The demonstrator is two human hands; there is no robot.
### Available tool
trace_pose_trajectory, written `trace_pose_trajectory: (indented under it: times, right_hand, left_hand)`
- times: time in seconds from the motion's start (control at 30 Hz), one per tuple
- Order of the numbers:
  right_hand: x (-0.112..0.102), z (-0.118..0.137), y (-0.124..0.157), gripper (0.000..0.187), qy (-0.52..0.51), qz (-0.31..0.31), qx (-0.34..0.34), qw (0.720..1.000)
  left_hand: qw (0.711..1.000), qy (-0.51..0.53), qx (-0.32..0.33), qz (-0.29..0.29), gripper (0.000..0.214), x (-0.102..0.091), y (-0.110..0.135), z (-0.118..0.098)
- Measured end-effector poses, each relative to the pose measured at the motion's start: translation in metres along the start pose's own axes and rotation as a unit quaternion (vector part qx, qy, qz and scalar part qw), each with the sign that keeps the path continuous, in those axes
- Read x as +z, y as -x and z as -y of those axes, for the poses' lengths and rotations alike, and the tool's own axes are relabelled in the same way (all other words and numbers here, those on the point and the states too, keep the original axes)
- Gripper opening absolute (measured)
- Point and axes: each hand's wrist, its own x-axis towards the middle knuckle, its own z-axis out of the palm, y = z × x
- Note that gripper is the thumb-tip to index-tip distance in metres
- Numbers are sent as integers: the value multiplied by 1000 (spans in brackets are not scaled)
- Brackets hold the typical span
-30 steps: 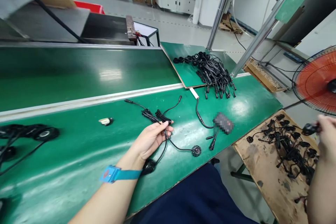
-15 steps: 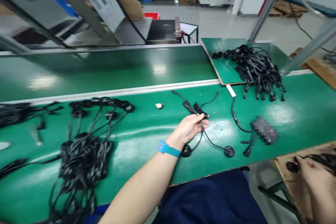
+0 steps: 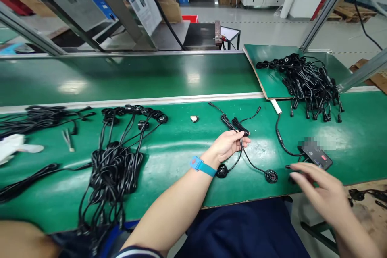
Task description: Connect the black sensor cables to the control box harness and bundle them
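Note:
My left hand, with a blue wristband, lies on the green table with its fingers closed round a black cable harness. From the grip, thin wires run down to two round black pucks near the front edge. My right hand hovers over the front edge with fingers spread and nothing in it, just below a small black box with a red mark and its cable plugs.
A big bundle of black cables lies at the left, more cables at the far left. A heap of cables sits on a green board at the back right. A small metal part lies mid-table. A green conveyor belt runs behind.
The view has swung left, bringing the left cable bundles into sight. My right hand has come from the wooden tray at the right to the table's front edge, now open. My left hand kept its grip.

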Motion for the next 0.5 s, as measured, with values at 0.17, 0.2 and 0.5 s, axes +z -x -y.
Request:
trace_pose_trajectory:
  times: [0.17,0.2,0.5]
  right_hand:
    - [71,25,-31,15,24,144,-97,984]
    - [77,24,-32,18,26,147,-91,985]
    - [-19,32,-44,32,-183,-17,181,966]
  left_hand:
    - [1000,-1,1,14,24,-1,0,-1]
    - [1000,0,5,13,23,-3,-1,-1]
    - [998,-31,23,43,22,-14,-6,3]
